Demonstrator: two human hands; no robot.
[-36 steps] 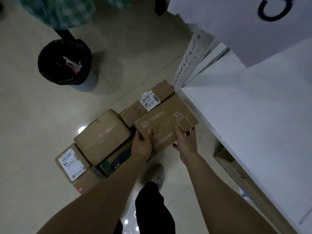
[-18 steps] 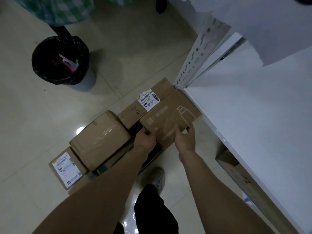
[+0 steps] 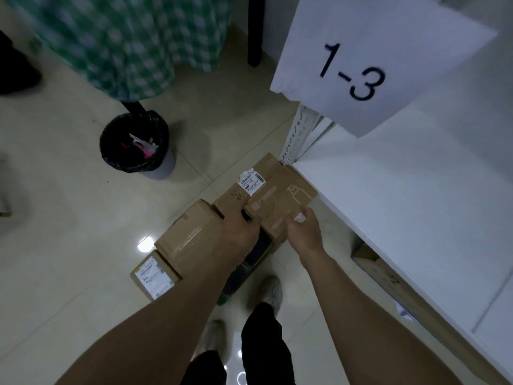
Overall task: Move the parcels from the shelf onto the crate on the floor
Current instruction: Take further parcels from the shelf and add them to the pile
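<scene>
Parcels of brown cardboard sit packed together low down on the pale tiled floor [image 3: 69, 232], just beside the corner post of a white shelf [image 3: 402, 212]. The printed parcel [image 3: 280, 200], marked with a bottle outline and a row of pale characters, lies flat on top at the right end of the pile, its far corner close against the shelf edge. Both bare hands are on its near side. The left hand [image 3: 238, 232] covers the near-left corner, its fingers [image 3: 234, 215] curled down over that edge, gripping it. The right hand [image 3: 304, 232] meets the near-right edge with its thumb towards the top face. Motion blur hides the fingers of this hand, so I cannot tell whether they curl round the cardboard or merely press against it. Behind the printed parcel, touching it, lies a labelled parcel [image 3: 251, 182] with a white barcode sticker and "2-2" written by hand. To the left is a taped parcel [image 3: 188, 237], tilted a little, and beyond it at the pile's left end a small parcel [image 3: 152, 275] with a white address label. A dark crate [image 3: 258, 254] shows beneath them in the gap beside the left wrist. A paper sign [image 3: 361, 59] reading "1-3" hangs over the shelf. A black-lined bin [image 3: 134, 147] stands well apart on the floor, near a green checked cloth [image 3: 130, 37].
</scene>
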